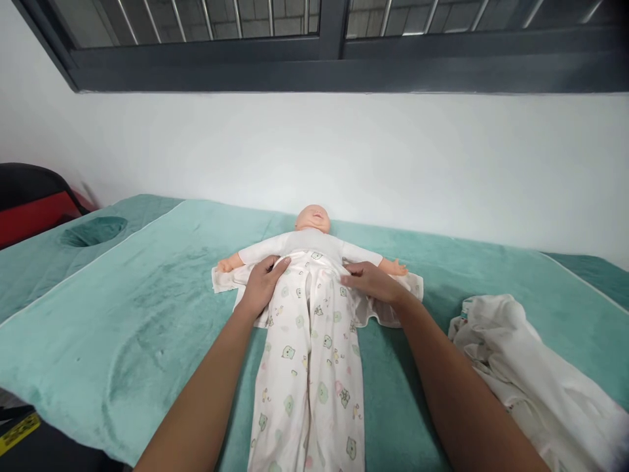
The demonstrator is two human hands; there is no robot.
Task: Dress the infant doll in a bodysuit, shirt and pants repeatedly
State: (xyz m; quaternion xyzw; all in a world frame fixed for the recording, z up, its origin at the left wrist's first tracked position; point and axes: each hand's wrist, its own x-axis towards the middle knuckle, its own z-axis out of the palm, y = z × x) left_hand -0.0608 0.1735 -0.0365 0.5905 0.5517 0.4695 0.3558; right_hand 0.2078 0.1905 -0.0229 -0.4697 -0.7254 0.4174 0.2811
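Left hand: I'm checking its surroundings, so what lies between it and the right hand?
Head view: the upper part of the printed pants, over the doll.

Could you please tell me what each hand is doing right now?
Left hand: closed, holding the pants near the waist.
Right hand: closed, holding the pants' opposite side near the waist.

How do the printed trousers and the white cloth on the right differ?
The trousers are laid out lengthwise; the cloth is bunched up. The trousers carry a scattered animal print; the cloth shows mostly plain white. The left hand and right hand are at the trousers' waist; neither is on the cloth. Both fabrics are whitish.
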